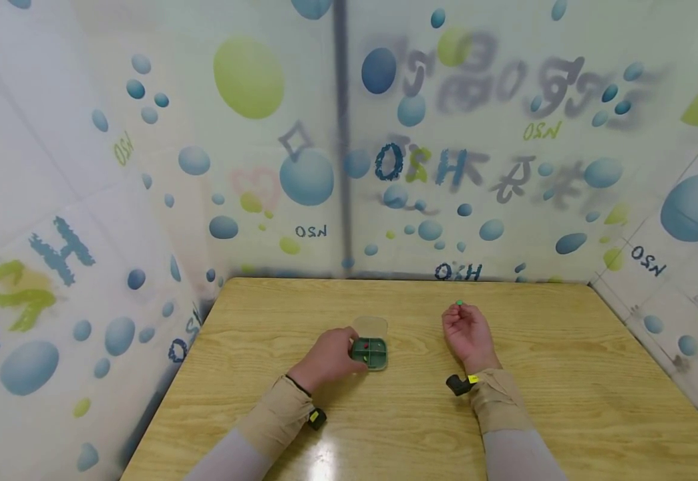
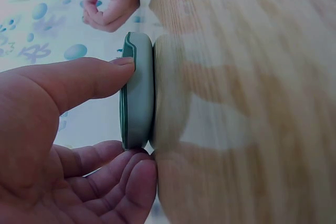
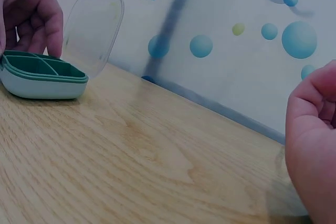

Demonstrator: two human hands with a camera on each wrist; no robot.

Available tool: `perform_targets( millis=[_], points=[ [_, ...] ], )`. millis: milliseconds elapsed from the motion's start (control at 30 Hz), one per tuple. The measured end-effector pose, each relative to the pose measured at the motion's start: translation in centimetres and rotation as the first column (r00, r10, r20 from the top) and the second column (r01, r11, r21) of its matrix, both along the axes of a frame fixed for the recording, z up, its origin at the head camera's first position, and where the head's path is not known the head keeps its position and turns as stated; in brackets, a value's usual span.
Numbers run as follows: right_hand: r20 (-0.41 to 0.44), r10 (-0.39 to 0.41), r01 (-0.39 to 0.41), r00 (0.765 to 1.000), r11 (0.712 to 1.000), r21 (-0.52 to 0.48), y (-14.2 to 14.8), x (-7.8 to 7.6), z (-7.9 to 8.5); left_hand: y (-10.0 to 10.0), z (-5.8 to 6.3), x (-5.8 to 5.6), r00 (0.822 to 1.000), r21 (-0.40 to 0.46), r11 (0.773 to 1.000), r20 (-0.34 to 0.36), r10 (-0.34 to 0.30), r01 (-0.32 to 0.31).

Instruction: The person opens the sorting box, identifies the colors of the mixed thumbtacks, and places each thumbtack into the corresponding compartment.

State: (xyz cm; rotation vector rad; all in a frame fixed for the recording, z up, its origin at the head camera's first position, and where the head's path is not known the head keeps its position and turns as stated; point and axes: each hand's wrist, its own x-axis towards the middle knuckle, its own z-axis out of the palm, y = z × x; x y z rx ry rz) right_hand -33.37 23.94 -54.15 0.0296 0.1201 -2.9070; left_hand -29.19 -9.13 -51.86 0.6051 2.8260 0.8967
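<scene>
A small green pill box (image 1: 376,361) sits on the table, divided into several compartments, its clear lid (image 3: 94,32) standing raised at the back. A tiny red piece (image 1: 366,346) lies in the far left compartment, and a yellow-green one (image 1: 365,359) in the near left. My left hand (image 1: 329,357) grips the box from its left side; the thumb (image 2: 123,64) is on the near rim and the fingers curl round the far side. To the right, my right hand (image 1: 467,334) is turned palm up above the table, pinching a small green piece (image 1: 459,303) at its fingertips.
The wood-grain table (image 1: 252,314) reaches back to a patterned curtain wall (image 1: 409,220) with bubbles and lettering. More of this sheeting rises at the left and right. Each wrist carries a small black camera (image 1: 459,385) on a tan wrap.
</scene>
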Motion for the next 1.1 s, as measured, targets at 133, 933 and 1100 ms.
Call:
perform_targets(
  millis=[133, 933, 1100],
  points=[
    [-0.020, 0.011, -0.011, 1.000, 1.000, 0.017, -0.1, 0.0, -0.1, 0.0, 0.1, 0.1, 1.000, 0.003, 1.000, 0.001, 0.001, -0.001],
    [-0.194, 0.250, 0.141, 0.948, 0.214, 0.967, -3.9, -0.2, 0.9, 0.0, 0.2, 0.2, 1.000, 0.003, 1.000, -0.011, -0.006, 0.006],
    [-0.191, 0.361, 0.215, 0.913, -0.027, 0.976, -4.9, 0.1, 1.4, 0.0, 0.2, 0.2, 1.000, 0.000, 1.000, -0.014, -0.007, 0.007]
  ],
)
